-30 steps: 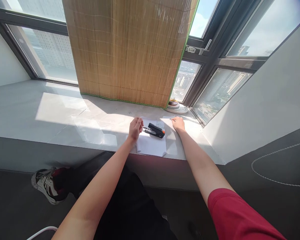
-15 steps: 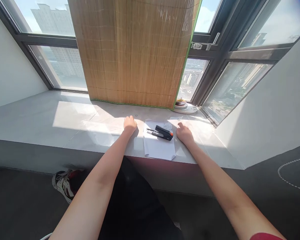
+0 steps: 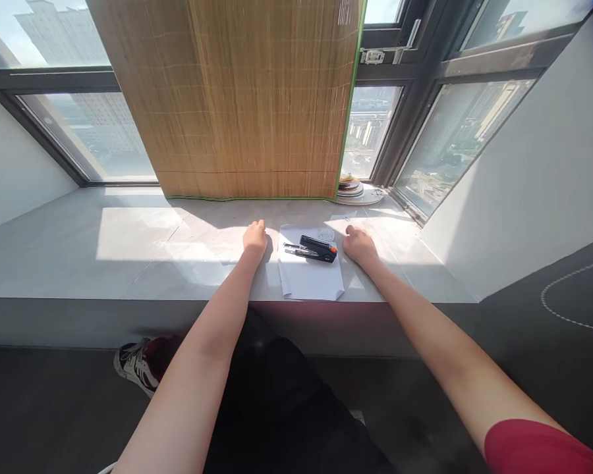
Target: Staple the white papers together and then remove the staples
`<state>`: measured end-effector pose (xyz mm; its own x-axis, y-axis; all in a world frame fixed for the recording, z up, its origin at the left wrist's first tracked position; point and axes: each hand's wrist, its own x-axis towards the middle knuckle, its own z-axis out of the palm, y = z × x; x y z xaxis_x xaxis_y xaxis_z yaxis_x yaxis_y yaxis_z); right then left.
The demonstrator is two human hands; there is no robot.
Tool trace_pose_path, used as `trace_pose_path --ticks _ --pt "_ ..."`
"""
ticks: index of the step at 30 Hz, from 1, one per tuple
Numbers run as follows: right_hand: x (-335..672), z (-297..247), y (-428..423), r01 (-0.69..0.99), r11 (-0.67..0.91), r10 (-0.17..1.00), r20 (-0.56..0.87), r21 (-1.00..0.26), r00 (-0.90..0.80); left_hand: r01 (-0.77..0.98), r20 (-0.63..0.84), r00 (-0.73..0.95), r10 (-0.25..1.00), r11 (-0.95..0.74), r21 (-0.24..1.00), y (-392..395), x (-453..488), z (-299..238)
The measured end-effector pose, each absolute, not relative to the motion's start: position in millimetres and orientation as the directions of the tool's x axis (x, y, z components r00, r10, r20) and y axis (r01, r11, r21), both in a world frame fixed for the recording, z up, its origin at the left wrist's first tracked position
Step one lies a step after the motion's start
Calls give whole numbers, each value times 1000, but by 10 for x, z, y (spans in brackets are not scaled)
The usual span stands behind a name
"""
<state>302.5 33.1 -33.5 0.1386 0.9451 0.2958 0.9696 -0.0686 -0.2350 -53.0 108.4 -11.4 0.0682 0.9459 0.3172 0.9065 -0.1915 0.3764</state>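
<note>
A black stapler with an orange-red spot at its right end lies on white paper near the sill's front edge. It looks opened, its long metal part pointing left. To the left of the paper, my left hand rests closed on the sill, with nothing visible in it. My right hand lies just right of the paper, its fingers curled in and nothing seen in them. Neither hand touches the stapler. Small writing or print shows near the paper's top right.
The pale windowsill spans the view. A bamboo blind with green edging hangs down to it. Stacked plates or discs stand behind, near the window corner. A small clear piece lies behind my right hand. A shoe is below left.
The view has tilted and shifted a little. My right hand's fingers have curled in further. The stapler and paper stay put between my hands.
</note>
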Motion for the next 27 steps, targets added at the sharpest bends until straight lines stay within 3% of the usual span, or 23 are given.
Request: trace_pose_path --ticks 5,10,13,19,22,24,27 --pt "2991 -293 306 970 -54 946 299 -235 126 884 368 58 928 -219 414 762 -525 -81" --pt "2983 -261 279 968 -51 949 289 -246 123 886 275 12 961 -138 443 504 -473 -51" --pt "2989 -247 277 967 -62 953 272 -247 130 839 292 -9 956 -152 523 450 -439 -12" --pt "3014 -271 310 970 -71 955 265 -231 133 524 355 -77 932 -265 809 384 -350 52" --pt "3029 -300 335 972 -67 954 272 -225 129 284 291 -87 953 -256 924 338 -275 53" --pt "3035 -310 348 972 -67 951 279 -227 131 182 216 -67 974 -201 963 312 -232 56" --pt "3029 -304 361 965 -87 951 268 -246 154 228 257 39 966 -259 939 281 -205 70"
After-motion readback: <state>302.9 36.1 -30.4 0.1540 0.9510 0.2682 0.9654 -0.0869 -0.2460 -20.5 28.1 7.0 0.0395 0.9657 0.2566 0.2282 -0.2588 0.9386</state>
